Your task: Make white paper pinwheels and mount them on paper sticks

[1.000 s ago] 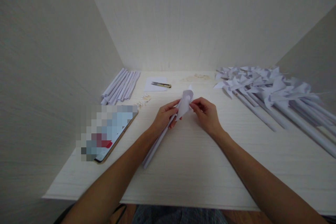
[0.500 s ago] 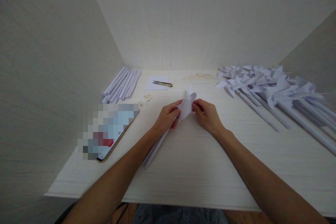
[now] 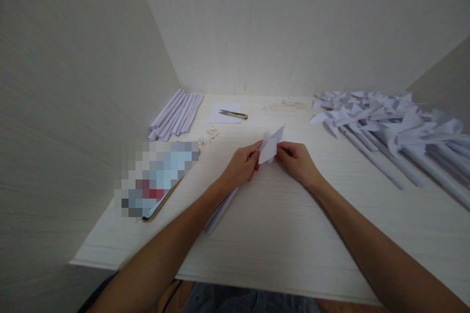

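- Folded paper [image 3: 270, 146] between left hand [image 3: 242, 166] and right hand [image 3: 298, 162] now flatter, a pointed corner up instead of the rounded curl.
- Fingers pinched closer at its lower edge.

The pale wooden table [image 3: 279, 234] carries paper rolls [image 3: 176, 115], snips [image 3: 234, 115], pinwheels [image 3: 389, 127] and a tablet [image 3: 157, 178].

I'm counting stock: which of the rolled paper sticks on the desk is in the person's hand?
The paper stick under the left hand, apart from the bundle of sticks at back left.
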`<state>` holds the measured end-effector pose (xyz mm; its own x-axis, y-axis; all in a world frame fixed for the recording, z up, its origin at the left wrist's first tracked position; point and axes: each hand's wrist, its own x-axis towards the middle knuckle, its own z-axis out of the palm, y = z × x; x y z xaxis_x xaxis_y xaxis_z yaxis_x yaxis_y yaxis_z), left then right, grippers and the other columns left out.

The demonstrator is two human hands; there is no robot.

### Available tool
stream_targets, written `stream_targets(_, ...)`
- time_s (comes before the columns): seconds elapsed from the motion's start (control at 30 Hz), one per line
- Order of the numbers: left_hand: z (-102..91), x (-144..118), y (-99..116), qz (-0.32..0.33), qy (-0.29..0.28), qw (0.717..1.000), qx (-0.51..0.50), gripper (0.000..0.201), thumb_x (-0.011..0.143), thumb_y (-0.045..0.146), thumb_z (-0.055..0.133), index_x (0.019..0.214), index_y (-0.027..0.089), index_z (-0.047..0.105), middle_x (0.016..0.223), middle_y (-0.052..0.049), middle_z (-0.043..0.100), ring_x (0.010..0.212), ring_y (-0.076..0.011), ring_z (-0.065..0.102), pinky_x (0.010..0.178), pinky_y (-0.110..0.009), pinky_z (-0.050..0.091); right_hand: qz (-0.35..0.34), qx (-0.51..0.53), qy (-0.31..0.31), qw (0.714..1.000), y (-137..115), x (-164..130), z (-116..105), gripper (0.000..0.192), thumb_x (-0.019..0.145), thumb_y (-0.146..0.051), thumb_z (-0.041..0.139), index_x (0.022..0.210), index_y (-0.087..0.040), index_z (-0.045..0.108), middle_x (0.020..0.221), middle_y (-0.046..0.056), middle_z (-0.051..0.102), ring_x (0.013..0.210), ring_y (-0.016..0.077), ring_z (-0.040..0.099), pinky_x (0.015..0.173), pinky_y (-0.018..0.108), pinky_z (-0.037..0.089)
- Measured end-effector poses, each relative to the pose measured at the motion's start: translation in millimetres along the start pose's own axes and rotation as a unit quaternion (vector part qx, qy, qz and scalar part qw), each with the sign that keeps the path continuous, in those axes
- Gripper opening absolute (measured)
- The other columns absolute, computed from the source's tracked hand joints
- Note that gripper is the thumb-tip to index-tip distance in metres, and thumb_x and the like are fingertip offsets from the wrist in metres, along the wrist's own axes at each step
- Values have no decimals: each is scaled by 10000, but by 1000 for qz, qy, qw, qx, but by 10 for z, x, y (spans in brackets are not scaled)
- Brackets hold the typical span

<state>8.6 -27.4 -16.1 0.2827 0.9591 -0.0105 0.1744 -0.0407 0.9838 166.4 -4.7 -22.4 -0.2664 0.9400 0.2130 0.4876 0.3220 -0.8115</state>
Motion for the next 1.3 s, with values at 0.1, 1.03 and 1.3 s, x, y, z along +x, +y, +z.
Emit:
stream_targets(0.1,-2,9,2,-11,-1,1000,3,434,829,201,359,1248,138,453,459,80,400,271,-17,312,279,-123,242,7,15,23,1000,-19,-9,15,222,703,-270,438,525,-169,525,482,-7,489,469,112,418,471,248,311)
stream_targets(1.03,7,-4,63,7,-6,999,39,405,791,159,361,1145,143,557,431,76,404,305,-23,304,322,-131,246,44,64,51,996,-28,-19,60,214,658,-232,461,452,-176,475,418,-33,414,411,87,338,433,242,260)
stream_targets(1.3,-4,28,1,-7,-12,999,-47,449,815,288,370,1219,123,474,480,68,465,266,-23,348,281,-135,254,61,150,76,984,-39,-26,72,222,667,-347,530,557,-159,570,444,-27,481,402,89,371,411,233,271)
